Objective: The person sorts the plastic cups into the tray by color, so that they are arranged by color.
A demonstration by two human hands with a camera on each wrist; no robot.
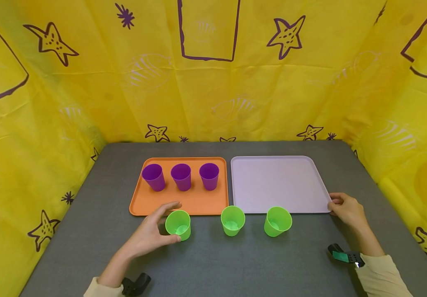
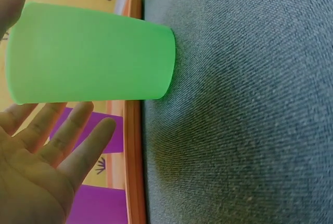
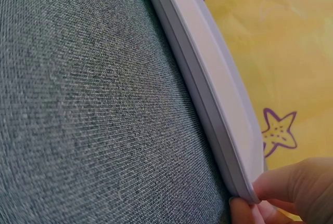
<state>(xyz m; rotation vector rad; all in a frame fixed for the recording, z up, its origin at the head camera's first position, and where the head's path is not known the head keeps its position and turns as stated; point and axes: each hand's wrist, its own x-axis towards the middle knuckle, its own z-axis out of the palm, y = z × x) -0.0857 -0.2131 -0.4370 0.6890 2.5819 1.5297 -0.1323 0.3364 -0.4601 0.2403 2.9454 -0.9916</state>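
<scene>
My left hand is around the leftmost green cup, its thumb in front and its fingers at the far side. In the left wrist view those fingers look fairly straight beside the upright cup, which stands on the grey cloth. Over at the right, my right hand pinches the near right corner of the pale lilac tray. The right wrist view shows thumb and fingers at that tray's rim. Two more green cups, a middle one and a right one, stand in the same row.
Three purple cups stand in a row on an orange tray, left of the lilac one. Both trays lie on a grey cloth-covered table. Yellow patterned fabric walls off the back and both sides.
</scene>
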